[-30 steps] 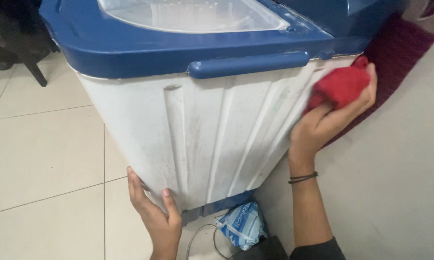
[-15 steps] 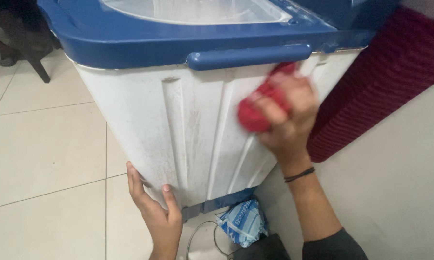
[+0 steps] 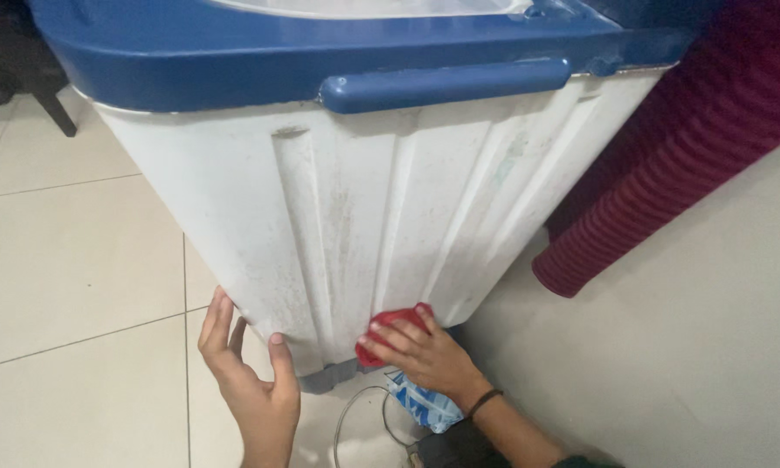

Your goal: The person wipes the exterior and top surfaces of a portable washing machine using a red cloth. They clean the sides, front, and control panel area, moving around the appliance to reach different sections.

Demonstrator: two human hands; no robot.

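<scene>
The right hand (image 3: 424, 351) is closed around a crumpled red cloth (image 3: 390, 328), pressing it against the lower edge of the white ribbed plastic washing machine body (image 3: 364, 225), at about six o'clock on the tub. The left hand (image 3: 247, 373) is spread open, fingers and thumb braced on the tub's bottom corner at seven o'clock, gripping nothing else. A blue moulded lid (image 3: 234, 61) with a blue bar handle (image 3: 446, 84) caps the machine at twelve o'clock. A maroon ribbed hose (image 3: 658, 182) crowds the three o'clock side. A blue-and-white plastic packet (image 3: 424, 406) and a thin grey cable (image 3: 355, 416) lie just under the right hand. Cream floor tiles (image 3: 69, 269) spread toward nine o'clock; a pale wall (image 3: 710, 347) stands at four.
</scene>
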